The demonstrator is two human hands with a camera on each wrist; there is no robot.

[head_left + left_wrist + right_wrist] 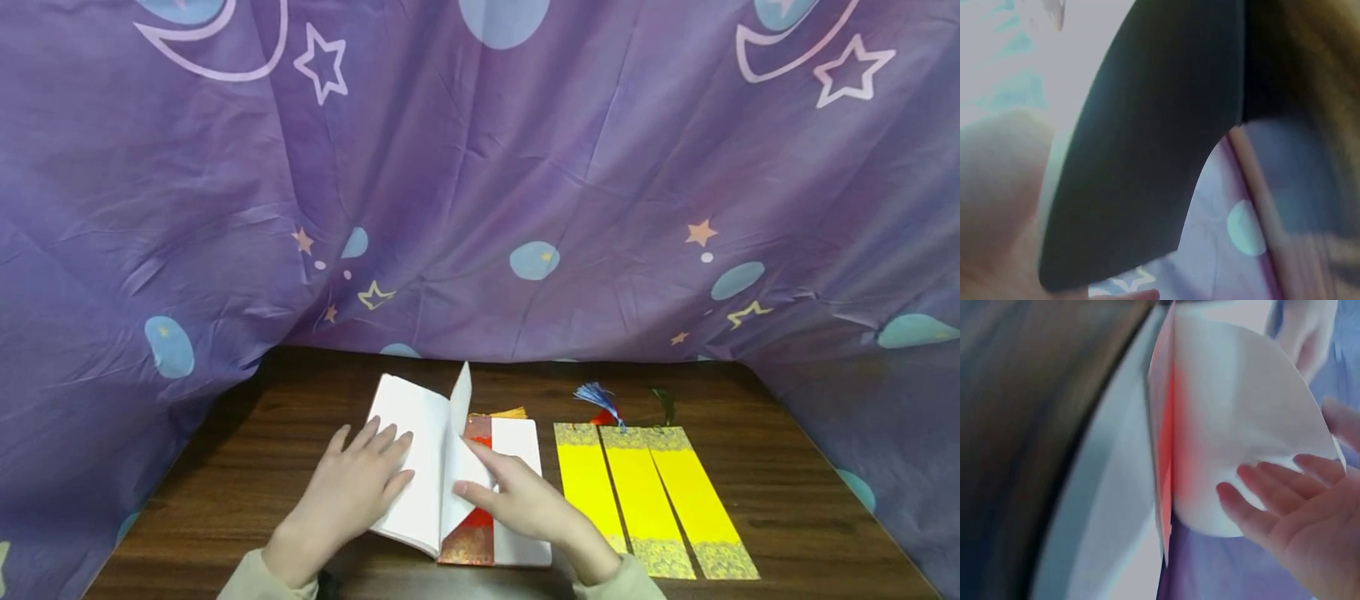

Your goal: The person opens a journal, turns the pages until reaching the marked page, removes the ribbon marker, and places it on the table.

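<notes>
A notebook (423,500) with blank white pages lies open on the table. My left hand (356,475) rests on its left page, fingers spread. With my right hand (525,500), I hold a raised page (455,487) at its outer edge, between thumb and fingers. The right wrist view shows that curved page (1241,394) with the fingers against its underside. A red bookmark (468,548) lies along the inner part of the right page, partly hidden by the raised page and my hand. Its yellow tassel (512,412) sticks out past the top edge.
Three yellow bookmarks (637,492) with patterned ends lie side by side right of the notebook. A blue tassel (596,400), a red tassel (602,417) and a dark green tassel (665,406) extend from their tops. A purple cloth (480,208) hangs behind the wooden table (300,400).
</notes>
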